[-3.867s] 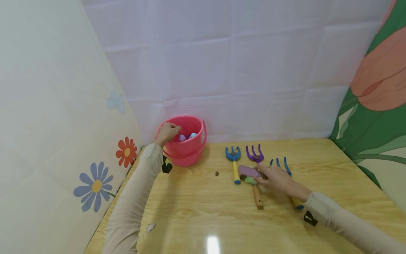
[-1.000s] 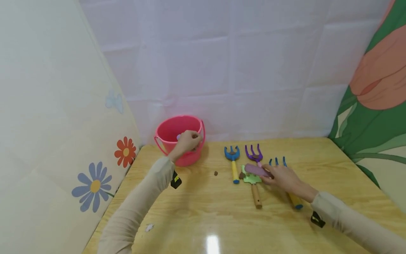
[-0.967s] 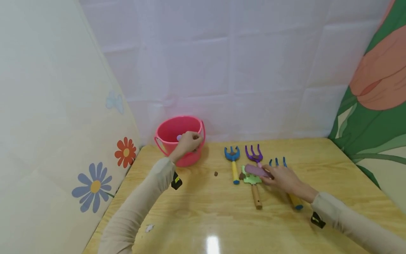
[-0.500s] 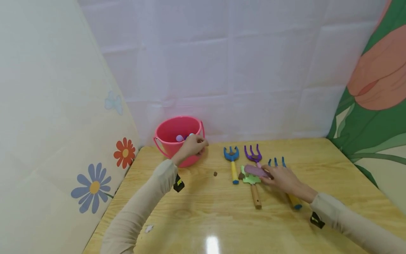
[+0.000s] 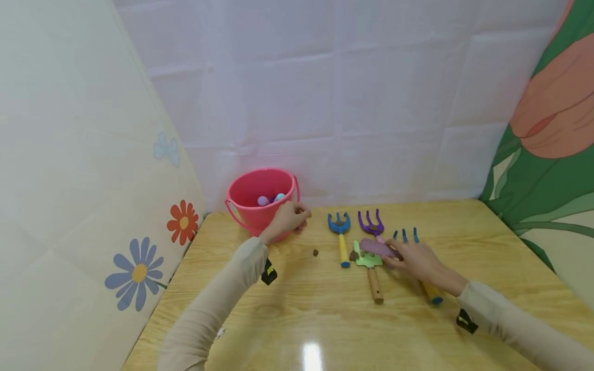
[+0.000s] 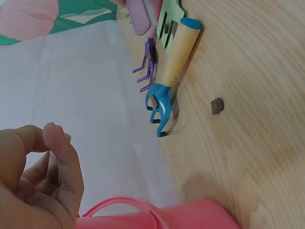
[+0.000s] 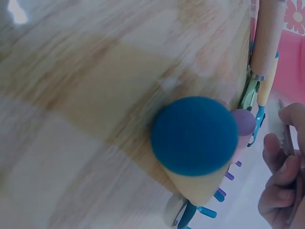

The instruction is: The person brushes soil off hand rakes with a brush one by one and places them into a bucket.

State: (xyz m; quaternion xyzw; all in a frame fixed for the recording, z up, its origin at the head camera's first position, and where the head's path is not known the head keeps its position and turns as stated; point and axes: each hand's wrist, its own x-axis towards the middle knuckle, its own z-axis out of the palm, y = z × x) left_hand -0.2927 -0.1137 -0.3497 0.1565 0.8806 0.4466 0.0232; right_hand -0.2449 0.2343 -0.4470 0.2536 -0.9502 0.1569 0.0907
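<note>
My right hand [image 5: 417, 260] grips a lilac brush [image 5: 377, 247] above a light green slotted garden tool [image 5: 368, 259] with a wooden handle. Pale bristles show along the brush's edge in the left wrist view. My left hand [image 5: 290, 219] is in the air at the front right of a pink bucket [image 5: 246, 219], its fingers curled and thumb meeting the index finger. Nothing is visible between them in the left wrist view. Inside the bucket, a lilac knob [image 5: 263, 201] and a pale blue knob [image 5: 280, 197] show; the rest is hidden.
A blue hand fork with a yellow handle [image 5: 343, 250], a purple fork [image 5: 373, 226] and another blue fork [image 5: 433, 293] lie on the table. Brown bits sit on some tools, and a loose brown lump [image 5: 315, 252] lies nearby. A white scrap [image 5: 220, 333] is near the left sleeve.
My left hand was in the bucket; it has moved out over the rim and to the right. My right hand has shifted slightly right with the brush, uncovering more of the green tool.
</note>
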